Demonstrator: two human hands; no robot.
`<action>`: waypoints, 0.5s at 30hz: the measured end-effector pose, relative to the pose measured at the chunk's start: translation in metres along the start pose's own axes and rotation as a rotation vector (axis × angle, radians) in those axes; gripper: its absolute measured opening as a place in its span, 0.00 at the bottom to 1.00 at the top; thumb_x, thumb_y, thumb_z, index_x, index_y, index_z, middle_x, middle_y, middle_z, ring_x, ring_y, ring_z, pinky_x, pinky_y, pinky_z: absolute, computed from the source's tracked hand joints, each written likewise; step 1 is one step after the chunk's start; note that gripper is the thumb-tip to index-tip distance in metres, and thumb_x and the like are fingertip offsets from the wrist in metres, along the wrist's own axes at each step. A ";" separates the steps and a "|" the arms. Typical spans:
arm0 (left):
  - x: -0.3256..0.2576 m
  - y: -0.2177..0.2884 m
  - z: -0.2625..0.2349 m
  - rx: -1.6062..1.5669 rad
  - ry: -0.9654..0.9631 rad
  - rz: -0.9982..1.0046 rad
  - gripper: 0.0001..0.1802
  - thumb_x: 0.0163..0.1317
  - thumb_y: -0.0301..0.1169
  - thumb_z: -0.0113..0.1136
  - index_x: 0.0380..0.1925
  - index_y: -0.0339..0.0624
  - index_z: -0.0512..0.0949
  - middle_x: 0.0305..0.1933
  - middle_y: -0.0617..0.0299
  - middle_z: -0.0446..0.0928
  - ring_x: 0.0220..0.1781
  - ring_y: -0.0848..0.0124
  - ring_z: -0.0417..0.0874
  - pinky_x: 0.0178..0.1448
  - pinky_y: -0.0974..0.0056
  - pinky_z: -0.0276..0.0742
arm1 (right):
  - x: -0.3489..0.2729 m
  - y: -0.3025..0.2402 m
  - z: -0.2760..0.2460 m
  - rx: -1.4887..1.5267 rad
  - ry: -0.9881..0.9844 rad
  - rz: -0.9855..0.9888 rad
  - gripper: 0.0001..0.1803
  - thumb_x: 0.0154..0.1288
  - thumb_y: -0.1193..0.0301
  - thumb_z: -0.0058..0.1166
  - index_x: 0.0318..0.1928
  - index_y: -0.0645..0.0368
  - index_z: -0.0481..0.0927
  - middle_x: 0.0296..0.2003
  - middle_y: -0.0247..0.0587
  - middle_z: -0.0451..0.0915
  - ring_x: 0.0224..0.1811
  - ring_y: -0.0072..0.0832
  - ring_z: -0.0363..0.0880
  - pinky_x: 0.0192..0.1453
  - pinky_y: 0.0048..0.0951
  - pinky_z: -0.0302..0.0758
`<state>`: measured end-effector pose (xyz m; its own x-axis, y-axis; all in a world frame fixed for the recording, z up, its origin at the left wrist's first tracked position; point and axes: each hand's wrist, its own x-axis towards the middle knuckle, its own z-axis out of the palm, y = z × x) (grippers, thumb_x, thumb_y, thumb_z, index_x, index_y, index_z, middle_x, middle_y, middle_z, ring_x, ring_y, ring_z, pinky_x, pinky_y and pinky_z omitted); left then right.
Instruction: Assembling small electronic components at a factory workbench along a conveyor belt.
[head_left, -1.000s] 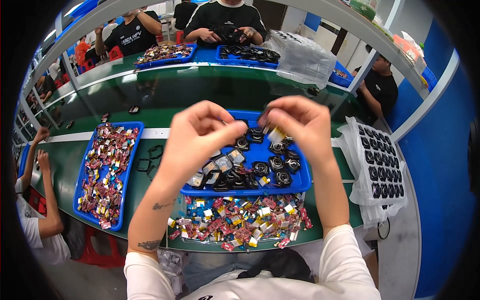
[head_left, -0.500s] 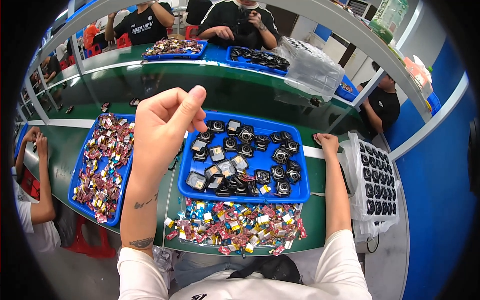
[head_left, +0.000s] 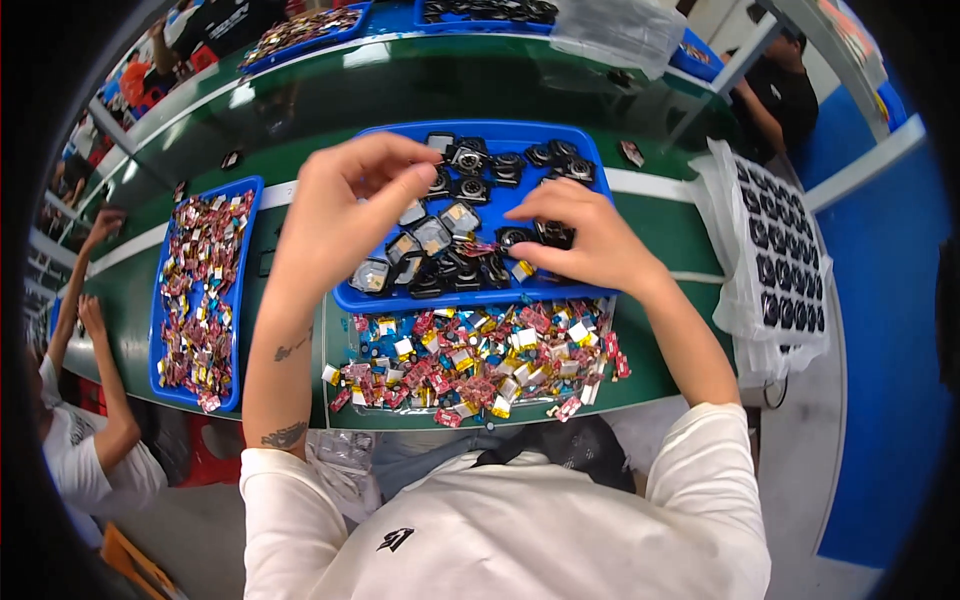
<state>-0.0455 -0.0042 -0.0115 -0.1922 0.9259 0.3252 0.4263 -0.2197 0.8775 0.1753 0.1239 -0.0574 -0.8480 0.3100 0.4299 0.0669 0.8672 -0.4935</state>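
A blue tray point(head_left: 425, 302) holds several black watch cases point(head_left: 470, 157); some have pale inner faces turned up. My left hand point(head_left: 360, 200) hovers at the tray's far left, thumb and fingers apart with nothing visible between them. Over the right half of the tray is my right hand point(head_left: 590, 232), its thumb and forefinger spread around a dark round-backed watch case point(head_left: 514, 238). Whether they touch it, I cannot tell. Below the tray, close to me, lies a heap of small red boards with white and yellow battery-like pieces point(head_left: 470, 365).
Another blue tray point(head_left: 236, 385) of small red and yellow parts stands at left. On the right, a black-celled tray of round parts point(head_left: 785, 250) sits in white wrapping. One small part point(head_left: 631, 153) lies on the green surface. Co-workers sit at left and across; a metal post point(head_left: 865, 160) slants at right.
My right hand has come left from the green surface to the tray; a small part now lies near where it was. My left hand has lowered and its fingers have spread. The view has tilted down.
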 end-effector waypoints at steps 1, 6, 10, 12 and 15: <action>-0.001 0.000 0.009 0.088 -0.065 -0.032 0.09 0.58 0.28 0.61 0.37 0.36 0.81 0.32 0.65 0.80 0.32 0.82 0.76 0.36 0.76 0.69 | -0.002 -0.001 0.007 -0.010 -0.017 0.002 0.16 0.50 0.68 0.64 0.40 0.59 0.81 0.35 0.40 0.78 0.40 0.35 0.75 0.46 0.32 0.71; -0.014 -0.023 0.047 0.562 -0.229 0.213 0.09 0.48 0.30 0.66 0.31 0.42 0.83 0.30 0.55 0.78 0.35 0.56 0.78 0.42 0.58 0.73 | -0.008 0.003 0.030 0.040 -0.014 0.035 0.10 0.51 0.71 0.62 0.35 0.59 0.81 0.35 0.37 0.76 0.42 0.34 0.72 0.49 0.32 0.69; -0.020 -0.027 0.054 0.393 -0.128 0.098 0.06 0.47 0.26 0.66 0.26 0.38 0.82 0.27 0.55 0.79 0.29 0.61 0.80 0.35 0.61 0.75 | -0.009 0.000 0.034 0.128 0.113 -0.034 0.05 0.52 0.74 0.60 0.31 0.60 0.79 0.33 0.36 0.78 0.39 0.32 0.73 0.44 0.30 0.70; -0.026 -0.014 0.052 0.315 -0.126 0.059 0.07 0.49 0.27 0.66 0.29 0.37 0.82 0.27 0.54 0.80 0.26 0.67 0.81 0.32 0.67 0.75 | -0.014 -0.006 0.032 0.263 0.171 -0.005 0.04 0.52 0.76 0.58 0.31 0.60 0.79 0.30 0.35 0.79 0.35 0.28 0.75 0.38 0.28 0.71; -0.035 0.005 0.046 0.253 -0.143 0.033 0.07 0.49 0.25 0.67 0.30 0.37 0.83 0.27 0.55 0.81 0.28 0.69 0.81 0.34 0.68 0.75 | -0.015 -0.019 0.021 0.402 0.121 0.083 0.06 0.52 0.72 0.59 0.31 0.58 0.80 0.27 0.36 0.79 0.31 0.27 0.76 0.33 0.27 0.70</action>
<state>0.0042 -0.0238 -0.0350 -0.0553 0.9574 0.2835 0.6403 -0.1839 0.7458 0.1752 0.0949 -0.0704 -0.7789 0.4368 0.4500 -0.0981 0.6239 -0.7753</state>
